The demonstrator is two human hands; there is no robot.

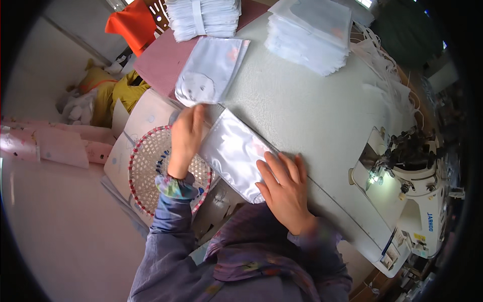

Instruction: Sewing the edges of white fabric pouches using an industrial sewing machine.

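Observation:
A shiny white satin fabric piece point(232, 155), rectangular with stitched edges, lies slantwise at the near edge of the table. My right hand point(286, 186) rests on its right end, fingers spread and flat. My left hand point(187, 136) is closed, its fingertips at the near edge of another pale rectangular piece point(214, 65), which bears a light animal-face print and a small pink mark. What the left fingers pinch, if anything, is hidden. That hand is above a white woven basket point(146, 173) with a red-trimmed rim.
Tall stacks of pale fabric pieces stand at the back, one banded stack point(201, 17) and one loose stack point(309, 38). A sewing machine point(415, 186) with its lamp lit is at the right. White cords point(380, 55) hang beyond it. Orange cloth point(132, 25) is at the far left.

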